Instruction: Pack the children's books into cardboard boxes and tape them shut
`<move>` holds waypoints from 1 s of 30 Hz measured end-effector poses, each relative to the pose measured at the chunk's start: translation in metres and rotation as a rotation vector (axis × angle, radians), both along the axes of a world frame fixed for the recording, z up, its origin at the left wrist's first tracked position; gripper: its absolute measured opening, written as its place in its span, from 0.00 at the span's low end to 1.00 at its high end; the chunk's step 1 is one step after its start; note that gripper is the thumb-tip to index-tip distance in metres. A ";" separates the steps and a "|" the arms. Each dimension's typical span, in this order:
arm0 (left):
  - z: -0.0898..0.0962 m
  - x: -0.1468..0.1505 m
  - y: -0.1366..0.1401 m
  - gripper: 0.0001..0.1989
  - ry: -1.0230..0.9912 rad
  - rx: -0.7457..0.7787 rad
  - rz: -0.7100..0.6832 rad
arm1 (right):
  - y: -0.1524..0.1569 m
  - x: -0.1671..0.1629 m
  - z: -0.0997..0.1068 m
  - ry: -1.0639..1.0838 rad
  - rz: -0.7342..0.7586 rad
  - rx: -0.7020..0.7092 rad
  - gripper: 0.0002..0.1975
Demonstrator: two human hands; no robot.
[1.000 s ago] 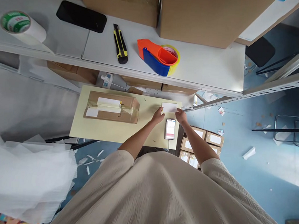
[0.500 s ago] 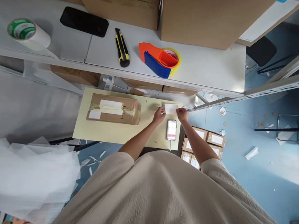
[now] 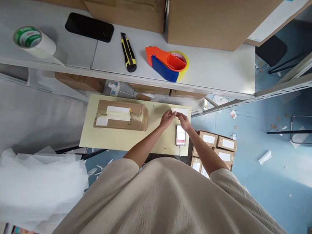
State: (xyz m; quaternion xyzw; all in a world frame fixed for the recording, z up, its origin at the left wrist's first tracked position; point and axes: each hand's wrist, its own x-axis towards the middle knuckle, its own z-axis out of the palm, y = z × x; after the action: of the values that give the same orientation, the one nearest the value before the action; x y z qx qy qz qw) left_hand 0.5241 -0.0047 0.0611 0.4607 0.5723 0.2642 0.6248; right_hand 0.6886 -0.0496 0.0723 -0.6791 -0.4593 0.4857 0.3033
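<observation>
My left hand [image 3: 167,119] and my right hand [image 3: 183,121] meet at the near edge of a white paper slip [image 3: 182,111] on the pale yellow table [image 3: 116,139]. The fingertips of both are pinched together there and cover part of the slip's edge. Just below my right hand lies a phone [image 3: 181,135], its screen lit and a cable at its lower end. To the left on the same table rests a taped cardboard box [image 3: 139,124] with white labels on top.
Above the table runs a grey shelf [image 3: 213,71] bearing an orange-and-blue tape dispenser [image 3: 164,63], a box cutter [image 3: 128,53], a black phone [image 3: 89,27], a white roll [image 3: 44,46] and large cartons. Small labelled boxes [image 3: 215,145] are stacked at right. White sheets [image 3: 28,190] lie at lower left.
My hands have come together from the two sides of the slip to its near edge. My right hand has moved left. The whole view has shifted slightly.
</observation>
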 end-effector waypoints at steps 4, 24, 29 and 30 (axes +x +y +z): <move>0.002 -0.020 0.002 0.16 0.303 0.014 0.151 | 0.005 -0.003 -0.010 -0.085 0.030 -0.028 0.30; -0.027 -0.046 0.017 0.18 0.499 -0.059 0.345 | 0.035 -0.015 -0.072 -0.673 0.591 -0.093 0.53; -0.024 -0.044 0.013 0.19 0.549 -0.076 0.332 | 0.036 -0.016 -0.073 -0.741 0.655 -0.111 0.55; -0.023 -0.043 0.011 0.19 0.546 -0.080 0.329 | 0.036 -0.016 -0.073 -0.746 0.662 -0.111 0.56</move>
State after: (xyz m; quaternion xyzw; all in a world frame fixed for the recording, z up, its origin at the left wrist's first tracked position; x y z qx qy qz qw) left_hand 0.4806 0.0064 0.0385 0.3910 0.7956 0.2054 0.4147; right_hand 0.6725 -0.0138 -0.0007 -0.6396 -0.7007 0.3036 -0.0885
